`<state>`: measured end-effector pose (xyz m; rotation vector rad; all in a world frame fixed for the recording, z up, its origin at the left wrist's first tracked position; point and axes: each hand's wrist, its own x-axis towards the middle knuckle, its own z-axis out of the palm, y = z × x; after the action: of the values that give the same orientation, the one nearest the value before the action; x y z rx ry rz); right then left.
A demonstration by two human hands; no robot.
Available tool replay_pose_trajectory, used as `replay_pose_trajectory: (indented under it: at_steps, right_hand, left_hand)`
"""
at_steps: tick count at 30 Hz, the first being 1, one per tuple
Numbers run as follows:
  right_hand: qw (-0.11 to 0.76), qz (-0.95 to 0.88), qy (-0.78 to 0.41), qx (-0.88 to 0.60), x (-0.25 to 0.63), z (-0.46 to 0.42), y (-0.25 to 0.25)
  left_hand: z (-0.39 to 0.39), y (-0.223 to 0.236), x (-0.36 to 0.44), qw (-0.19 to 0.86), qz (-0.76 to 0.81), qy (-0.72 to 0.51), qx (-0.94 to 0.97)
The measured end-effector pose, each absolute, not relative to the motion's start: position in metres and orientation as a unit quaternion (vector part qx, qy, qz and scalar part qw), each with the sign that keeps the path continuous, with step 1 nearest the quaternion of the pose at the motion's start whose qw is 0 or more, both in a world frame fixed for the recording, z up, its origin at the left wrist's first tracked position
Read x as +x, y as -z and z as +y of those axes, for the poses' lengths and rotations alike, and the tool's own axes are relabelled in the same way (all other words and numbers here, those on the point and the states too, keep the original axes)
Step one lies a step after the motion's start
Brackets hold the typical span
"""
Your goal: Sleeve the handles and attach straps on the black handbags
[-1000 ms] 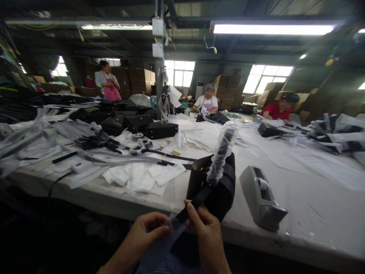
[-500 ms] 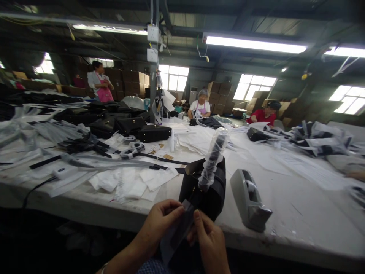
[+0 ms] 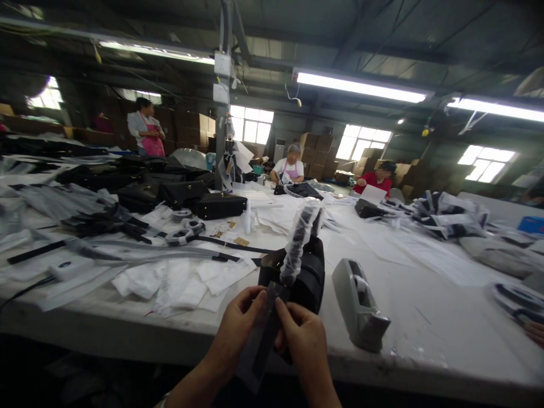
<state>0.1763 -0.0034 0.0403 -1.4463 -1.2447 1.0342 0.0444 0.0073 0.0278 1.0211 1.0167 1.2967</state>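
At the table's front edge sits a black handbag (image 3: 312,280), its raised handle (image 3: 296,243) wound in clear wrap. From the bag's near side a black strap (image 3: 263,345) hangs toward me, with translucent film around it. My left hand (image 3: 238,323) pinches the film-covered strap between thumb and fingers on its left side. Opposite it, my right hand (image 3: 302,337) pinches the same strap, thumb on top; its other fingers are partly hidden beneath. Right of the bag stands a grey tape dispenser (image 3: 360,306).
White sheets (image 3: 187,283) and long wrapped straps (image 3: 170,249) lie left of the bag. Black bags (image 3: 221,205) are heaped farther back. Wrapped pieces (image 3: 446,212) pile up at right. Several co-workers are across the table; another person's hand (image 3: 534,333) shows at the right edge.
The view has turned slightly right, so the scene sits farther left. Both hands keep their pinch on the strap, and more of its film-covered length shows below them.
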Motion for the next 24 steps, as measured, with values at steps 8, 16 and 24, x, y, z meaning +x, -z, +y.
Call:
replay_pose_trajectory:
  at_steps: [8, 16, 24]
  right_hand:
    - [0.486, -0.501, -0.410, -0.587, 0.171, -0.004, -0.035]
    - [0.488, -0.497, -0.417, -0.583, 0.170, 0.001, -0.037]
    - [0.505, -0.473, -0.449, -0.566, 0.169, 0.005, -0.037]
  left_hand:
    - [-0.009, -0.010, 0.048, 0.562, 0.458, -0.533, 0.436]
    - [-0.011, -0.018, 0.055, 0.533, 0.475, -0.576, 0.399]
    - [-0.016, -0.015, 0.048, 0.262, 0.498, -0.551, 0.617]
